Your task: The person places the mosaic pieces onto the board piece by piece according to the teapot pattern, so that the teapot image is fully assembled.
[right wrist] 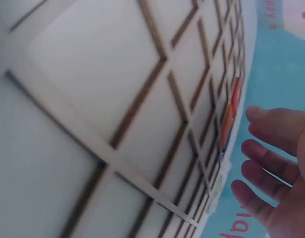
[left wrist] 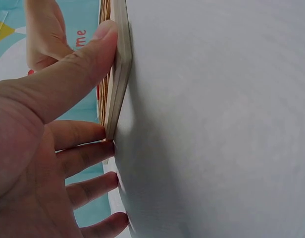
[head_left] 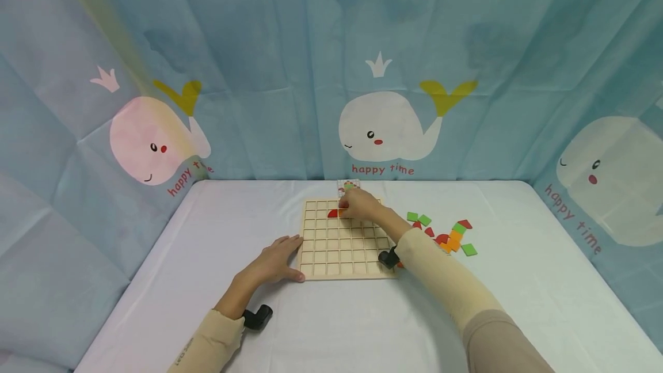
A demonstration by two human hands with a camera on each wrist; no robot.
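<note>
A wooden grid board (head_left: 332,255) lies on the white table. My left hand (head_left: 274,261) rests at its front left corner, thumb (left wrist: 88,59) against the board edge and the other fingers spread along the side. Over the board's far rows, my right hand (head_left: 359,205) pinches a small red piece (left wrist: 31,72), mostly hidden by the fingers. Below that hand, a red piece (head_left: 332,213) and an orange piece (right wrist: 226,124) sit side by side in the grid's far part.
A small printed card (head_left: 348,183) lies behind the board. To the right are loose pieces: green squares (head_left: 469,250), orange pieces (head_left: 454,239) and red ones (head_left: 465,224), partly near the right forearm. A blue whale-print curtain (head_left: 290,131) hangs behind the table.
</note>
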